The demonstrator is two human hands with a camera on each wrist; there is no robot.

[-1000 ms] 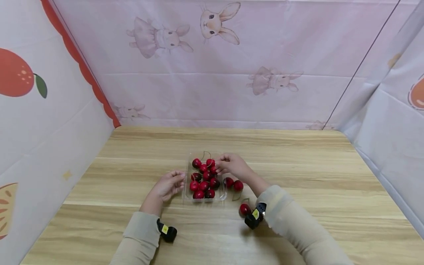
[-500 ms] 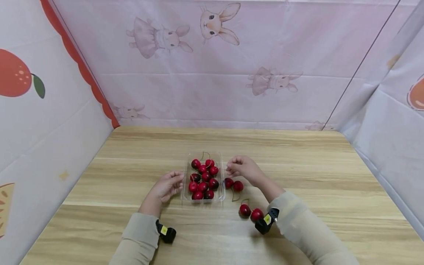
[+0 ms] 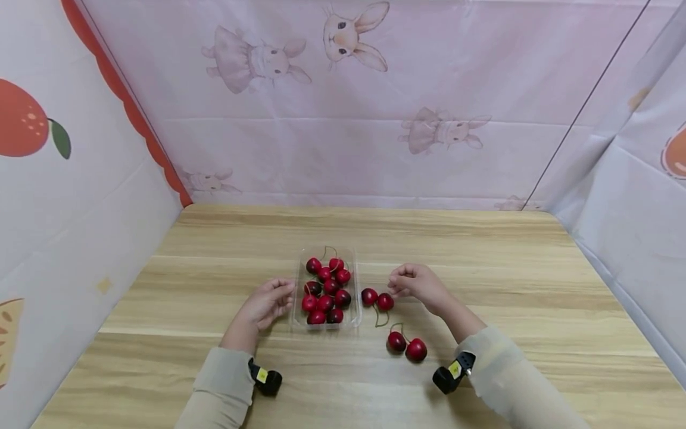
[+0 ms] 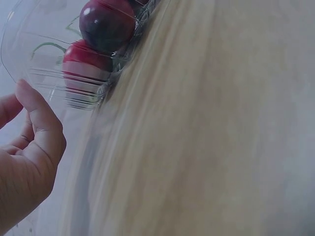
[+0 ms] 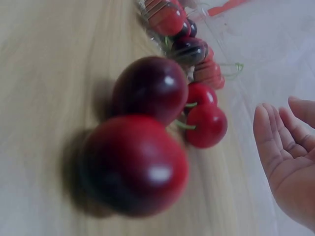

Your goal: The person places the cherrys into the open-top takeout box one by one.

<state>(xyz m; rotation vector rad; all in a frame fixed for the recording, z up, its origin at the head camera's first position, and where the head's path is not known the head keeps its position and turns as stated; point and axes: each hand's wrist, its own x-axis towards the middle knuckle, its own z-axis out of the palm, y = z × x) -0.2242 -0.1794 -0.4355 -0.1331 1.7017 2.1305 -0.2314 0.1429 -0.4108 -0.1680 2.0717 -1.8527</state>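
Observation:
A clear plastic container (image 3: 352, 325) filled with several red and dark cherries (image 3: 324, 304) stands on the table. My left hand (image 3: 270, 302) is at its left side, thumb and fingertip pinching the rim. In the left wrist view the left hand (image 4: 34, 142) meets the clear edge below two cherries (image 4: 107, 24). My right hand (image 3: 423, 286) holds nothing, its fingers loosely bent, just right of a pair of cherries (image 3: 385, 302) beside the container. Nearer to me lies another stemmed pair (image 3: 416, 350). The right wrist view shows the right hand (image 5: 293, 157) apart from the cherries (image 5: 135, 167).
The wooden table (image 3: 509, 268) runs back to a pink rabbit-print curtain (image 3: 354, 149). White fruit-print sheets (image 3: 80, 179) hang at the sides. A small black camera sits on each wrist, the right camera (image 3: 449, 376) close to the nearer pair.
My right hand has drawn away from the container's right side, rightward and toward me, uncovering the nearer pair. The container and left hand have shifted slightly left in the view.

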